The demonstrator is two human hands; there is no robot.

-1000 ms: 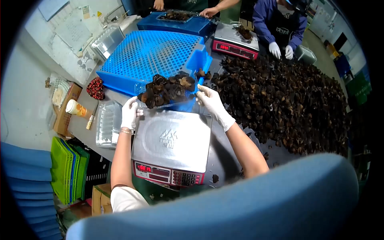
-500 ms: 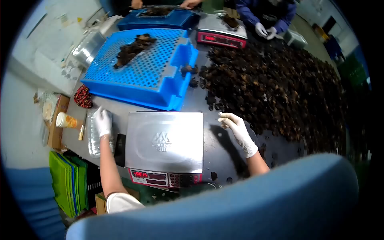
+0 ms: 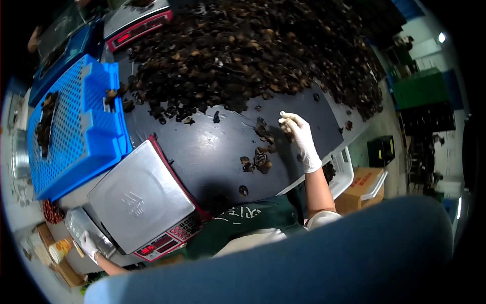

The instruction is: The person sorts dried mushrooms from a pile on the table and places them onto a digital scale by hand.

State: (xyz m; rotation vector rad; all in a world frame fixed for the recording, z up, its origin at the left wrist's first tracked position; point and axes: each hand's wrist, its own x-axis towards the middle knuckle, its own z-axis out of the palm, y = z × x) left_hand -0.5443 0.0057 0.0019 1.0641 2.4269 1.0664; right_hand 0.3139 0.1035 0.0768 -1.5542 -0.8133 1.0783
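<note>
My left hand [image 3: 89, 244], in a white glove, is at the near edge of a clear plastic tray [image 3: 87, 223] left of the scale. Its fingers look closed on the tray's rim, though they show small. My right hand [image 3: 302, 141], also gloved, hovers above the dark tabletop with its fingers loosely stretched and nothing visible in them. Below and left of it lie several loose dark, curled pieces [image 3: 261, 159], which look like dried mushrooms or wood ear fungus. The silver scale [image 3: 142, 195] between my hands has a bare pan and a lit red display.
A big heap of the dark pieces [image 3: 238, 61] covers the table's far side. An upturned blue basket [image 3: 76, 131] with a filled tray on top stands left. Another scale [image 3: 139, 30] is behind. At right are a white crate [image 3: 346, 172] and a cardboard box [image 3: 360, 190].
The view has swung to the right, showing more of the table and floor there. My left hand has shifted toward the tray's near edge. My right hand now hovers nearer the loose pieces.
</note>
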